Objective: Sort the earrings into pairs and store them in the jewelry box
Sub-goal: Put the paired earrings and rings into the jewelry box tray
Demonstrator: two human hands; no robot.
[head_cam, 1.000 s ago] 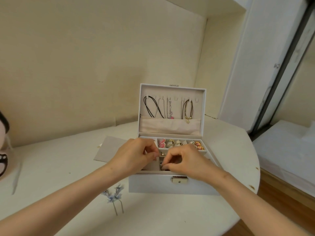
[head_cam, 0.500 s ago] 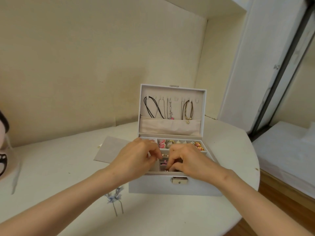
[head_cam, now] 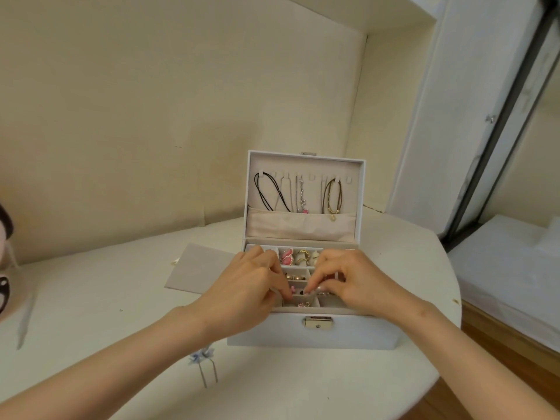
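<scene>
We count 1 jewelry box [head_cam: 312, 336], standing on 1 table [head_cam: 91, 298]. 2 hands over the box's front compartments: left hand [head_cam: 245, 286] & right hand [head_cam: 360, 283]. Inside the box lid hang 3 necklaces: 1 black cord [head_cam: 268, 192], 1 silver chain [head_cam: 301, 192], 1 brown cord [head_cam: 333, 195] w/ gold pendant. 1 metal clasp [head_cam: 318, 322] on the box front. Left of the box: 1 grey card [head_cam: 197, 265]. Nr the box's front-left corner: 1 blue hairpin [head_cam: 203, 359], 2 prongs. Small pcs in the box compartments: too tiny & part-hidden, so we get no count.
</scene>
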